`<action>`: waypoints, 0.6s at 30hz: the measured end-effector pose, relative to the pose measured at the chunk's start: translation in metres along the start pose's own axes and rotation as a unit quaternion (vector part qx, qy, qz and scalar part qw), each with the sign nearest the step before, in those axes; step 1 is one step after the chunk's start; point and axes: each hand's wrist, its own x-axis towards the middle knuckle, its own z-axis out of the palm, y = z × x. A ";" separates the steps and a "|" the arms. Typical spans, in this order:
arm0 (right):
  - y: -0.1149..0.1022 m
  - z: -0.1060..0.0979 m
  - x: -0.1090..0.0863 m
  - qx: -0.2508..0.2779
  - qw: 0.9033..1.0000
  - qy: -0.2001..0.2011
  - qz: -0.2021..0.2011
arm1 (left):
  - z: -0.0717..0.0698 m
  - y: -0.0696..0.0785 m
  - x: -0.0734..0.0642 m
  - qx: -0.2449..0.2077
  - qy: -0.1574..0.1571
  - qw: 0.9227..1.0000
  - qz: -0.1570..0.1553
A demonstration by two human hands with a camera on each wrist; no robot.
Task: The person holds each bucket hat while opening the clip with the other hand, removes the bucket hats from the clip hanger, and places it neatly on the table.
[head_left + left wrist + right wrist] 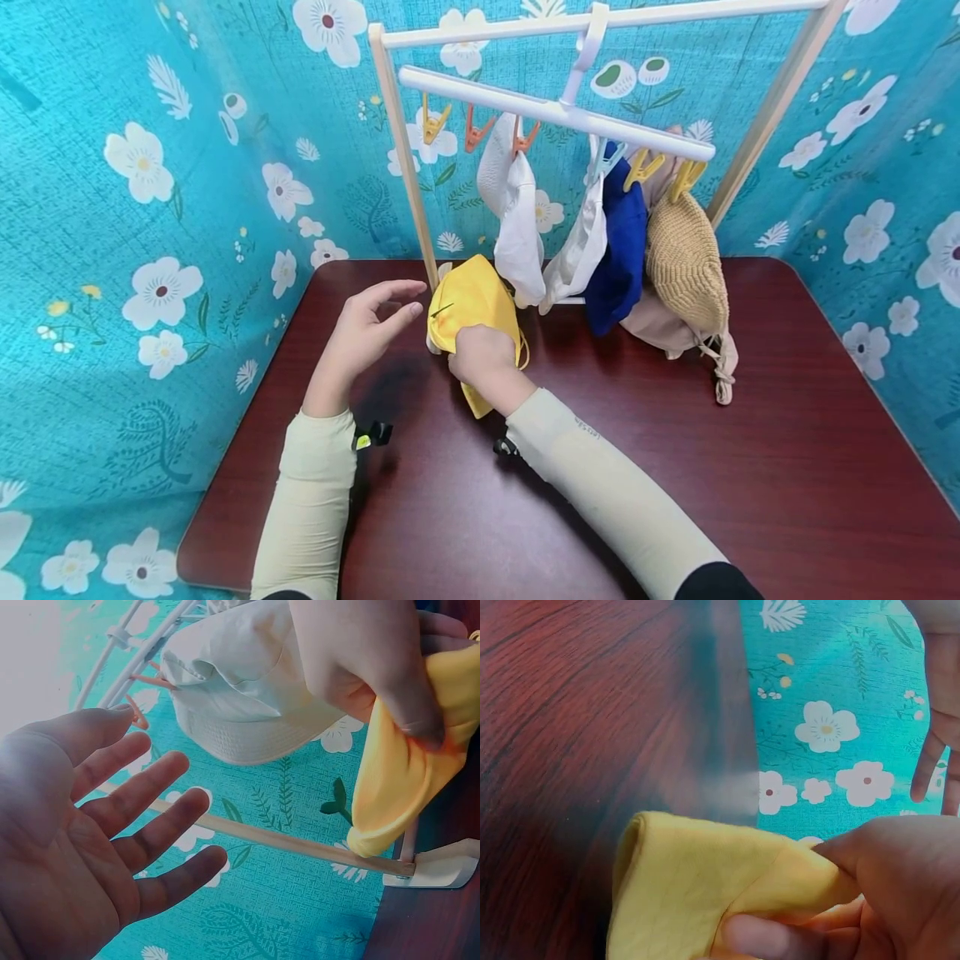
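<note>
My right hand (482, 357) grips a yellow hat (471, 292) over the table, its fabric bunched between thumb and fingers. A green sprout (340, 801) sticks out of the hat's crown, and a thin cord loops from its right side. My left hand (372, 329) is held up just left of the hat, fingers spread and apart from it. In the left wrist view that palm (75, 847) holds nothing. Behind the hat, a white bucket hat (519, 233) hangs from an orange clip (526, 138) on the white hanger bar (555, 112).
Further right on the bar hang another white hat (577, 250), a blue hat (621, 250) and a woven straw hat (686, 258) with tie strings. A yellow clip (432, 125) and an orange-red clip (477, 132) hang bare at left. A wooden rack post (405, 158) rises behind my hands.
</note>
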 end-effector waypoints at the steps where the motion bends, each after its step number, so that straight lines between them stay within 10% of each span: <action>1: 0.001 0.000 0.000 0.005 1.000 0.000 -0.001 | 0.000 0.000 0.000 0.000 0.000 1.000 0.000; 18: 0.003 0.005 -0.008 0.005 0.998 -0.002 -0.063 | -0.003 0.000 0.000 0.002 0.000 1.000 -0.009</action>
